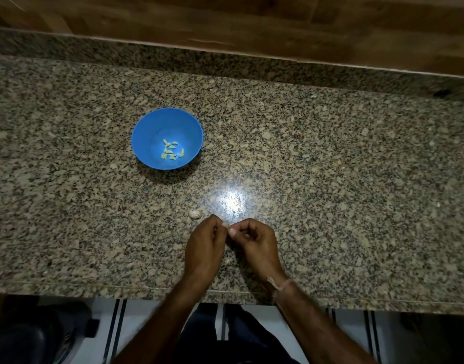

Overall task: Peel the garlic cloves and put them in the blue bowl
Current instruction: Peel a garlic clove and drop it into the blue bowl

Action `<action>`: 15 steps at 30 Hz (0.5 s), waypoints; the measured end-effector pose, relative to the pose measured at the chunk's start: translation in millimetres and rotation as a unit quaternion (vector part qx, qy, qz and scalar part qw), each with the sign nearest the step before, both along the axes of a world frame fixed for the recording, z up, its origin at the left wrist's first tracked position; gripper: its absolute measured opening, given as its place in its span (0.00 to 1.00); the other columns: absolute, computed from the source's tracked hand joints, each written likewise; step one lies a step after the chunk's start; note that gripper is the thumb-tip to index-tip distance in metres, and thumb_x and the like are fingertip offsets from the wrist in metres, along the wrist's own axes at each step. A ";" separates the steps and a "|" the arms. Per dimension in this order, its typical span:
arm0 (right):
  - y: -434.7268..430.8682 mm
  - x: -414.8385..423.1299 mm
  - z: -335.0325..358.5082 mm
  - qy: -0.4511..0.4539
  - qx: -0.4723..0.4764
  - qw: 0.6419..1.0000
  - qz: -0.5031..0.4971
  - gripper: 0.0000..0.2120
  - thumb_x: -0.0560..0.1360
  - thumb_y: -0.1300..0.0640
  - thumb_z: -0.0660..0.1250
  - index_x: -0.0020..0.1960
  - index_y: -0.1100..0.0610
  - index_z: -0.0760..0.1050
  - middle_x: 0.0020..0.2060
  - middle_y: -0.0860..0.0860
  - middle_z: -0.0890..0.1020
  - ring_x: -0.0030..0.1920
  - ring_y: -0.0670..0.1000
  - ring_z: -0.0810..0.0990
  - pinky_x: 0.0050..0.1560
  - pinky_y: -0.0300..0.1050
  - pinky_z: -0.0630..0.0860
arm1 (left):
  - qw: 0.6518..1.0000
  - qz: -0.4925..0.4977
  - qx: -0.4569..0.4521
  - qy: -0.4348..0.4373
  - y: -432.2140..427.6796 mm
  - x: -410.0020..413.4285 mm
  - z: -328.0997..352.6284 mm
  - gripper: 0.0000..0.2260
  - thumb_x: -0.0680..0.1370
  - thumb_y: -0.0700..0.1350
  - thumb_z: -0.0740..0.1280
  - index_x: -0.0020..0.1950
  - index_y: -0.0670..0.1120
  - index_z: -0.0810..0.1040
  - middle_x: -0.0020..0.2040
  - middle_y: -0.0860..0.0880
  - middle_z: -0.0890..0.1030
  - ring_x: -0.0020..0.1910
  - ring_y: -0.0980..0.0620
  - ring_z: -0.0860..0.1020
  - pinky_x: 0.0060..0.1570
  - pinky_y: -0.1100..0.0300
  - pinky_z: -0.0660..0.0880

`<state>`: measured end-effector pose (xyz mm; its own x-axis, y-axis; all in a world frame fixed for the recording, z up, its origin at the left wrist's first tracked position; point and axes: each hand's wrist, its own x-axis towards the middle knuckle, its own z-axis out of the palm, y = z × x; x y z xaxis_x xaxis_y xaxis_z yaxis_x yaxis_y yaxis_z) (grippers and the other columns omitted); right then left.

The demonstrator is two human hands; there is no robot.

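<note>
A blue bowl (146, 127) stands on the granite counter at the left of centre, with several peeled garlic cloves (171, 151) lying in its bottom. Near the counter's front edge my left hand (203, 245) and my right hand (254, 243) meet fingertip to fingertip, all fingers curled. Together they pinch something small between thumbs and fingers; it is almost wholly hidden, so I cannot make it out. One unpeeled garlic piece (194, 214) lies on the counter just beyond my left hand.
The granite counter (330, 166) runs wide to both sides, with a raised granite lip and a wooden wall (252, 19) at the back. A bright light reflection sits just beyond my hands. A thread is tied round my right wrist (281, 285).
</note>
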<state>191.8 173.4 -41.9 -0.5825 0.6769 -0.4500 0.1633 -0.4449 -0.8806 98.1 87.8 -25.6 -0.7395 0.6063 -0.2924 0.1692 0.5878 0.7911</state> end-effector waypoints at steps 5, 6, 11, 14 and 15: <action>-1.1 -3.8 1.8 -0.011 -0.062 0.998 -0.012 0.11 0.80 0.60 0.72 0.44 0.68 0.80 0.35 0.60 0.82 0.37 0.54 0.79 0.44 0.50 0.77 | 0.990 -0.061 0.009 0.123 -2.9 2.7 -6.3 0.10 0.86 0.51 0.55 0.46 0.51 0.68 0.41 0.54 0.72 0.38 0.53 0.71 0.33 0.55 0.66; -0.7 -4.8 2.6 -0.014 -0.074 0.997 -0.016 0.11 0.80 0.60 0.72 0.44 0.67 0.80 0.34 0.59 0.81 0.36 0.53 0.77 0.42 0.49 0.75 | 0.993 -0.050 0.022 0.104 -3.6 3.3 -9.2 0.09 0.86 0.50 0.57 0.47 0.51 0.70 0.42 0.54 0.73 0.39 0.54 0.73 0.34 0.54 0.68; 2.5 -9.5 6.9 -0.030 -0.105 0.993 -0.046 0.11 0.79 0.58 0.74 0.43 0.65 0.81 0.35 0.60 0.78 0.34 0.52 0.75 0.36 0.44 0.73 | 0.997 0.072 0.039 -0.003 -5.5 6.7 -5.1 0.01 0.83 0.47 0.67 0.52 0.51 0.77 0.43 0.55 0.81 0.41 0.58 0.79 0.38 0.57 0.76; 2.7 -7.8 9.2 -0.036 -0.084 0.995 -0.033 0.12 0.79 0.57 0.74 0.41 0.64 0.80 0.33 0.60 0.78 0.32 0.52 0.73 0.35 0.45 0.72 | 0.996 0.068 0.051 0.010 -6.2 6.8 -3.4 0.02 0.82 0.46 0.68 0.51 0.53 0.79 0.44 0.56 0.82 0.42 0.58 0.80 0.38 0.59 0.75; 2.7 -6.9 10.0 -0.038 -0.079 0.996 -0.029 0.13 0.79 0.57 0.73 0.40 0.64 0.80 0.33 0.59 0.77 0.32 0.52 0.73 0.34 0.45 0.71 | 0.996 0.058 0.059 0.012 -6.4 6.1 -2.9 0.03 0.82 0.45 0.68 0.51 0.54 0.79 0.44 0.57 0.83 0.43 0.58 0.81 0.39 0.57 0.77</action>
